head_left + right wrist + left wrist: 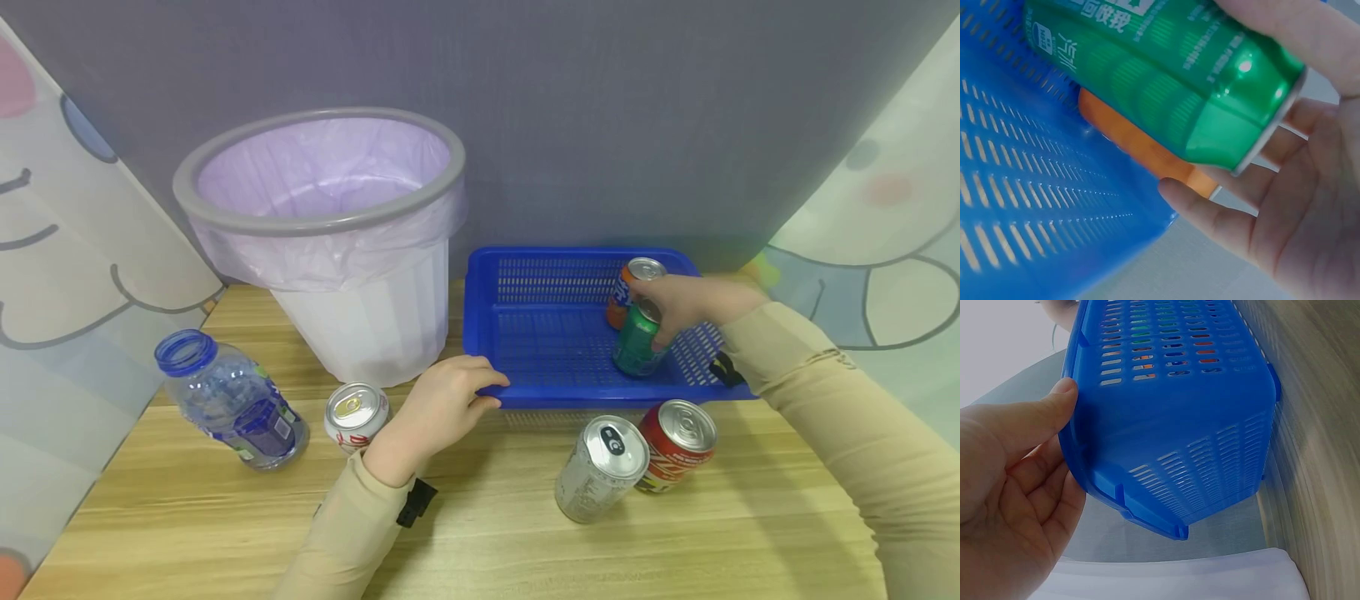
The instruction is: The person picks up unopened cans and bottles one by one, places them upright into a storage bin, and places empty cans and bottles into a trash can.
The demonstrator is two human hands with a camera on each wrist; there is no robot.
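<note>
My left hand (444, 406) pinches the rim of a blue plastic basket (480, 325) at its near left corner. In the left wrist view the thumb (1054, 415) lies over the rim, with the fingers curled on its other side. Inside the basket, at its right, my right hand (686, 304) holds a green soda can (636, 343) near its top, the can leaning slightly. Right behind it stands an orange soda can (619, 298), partly covered by the right hand. The right wrist view shows the orange can (1141, 144) beside the green one.
A lined white trash bin (375, 308) stands left of the basket. Before it are a clear plastic bottle (240, 408) and a white can (357, 417), partly behind the left wrist. A silver can (600, 471) and a red can (675, 446) stand close together before the basket.
</note>
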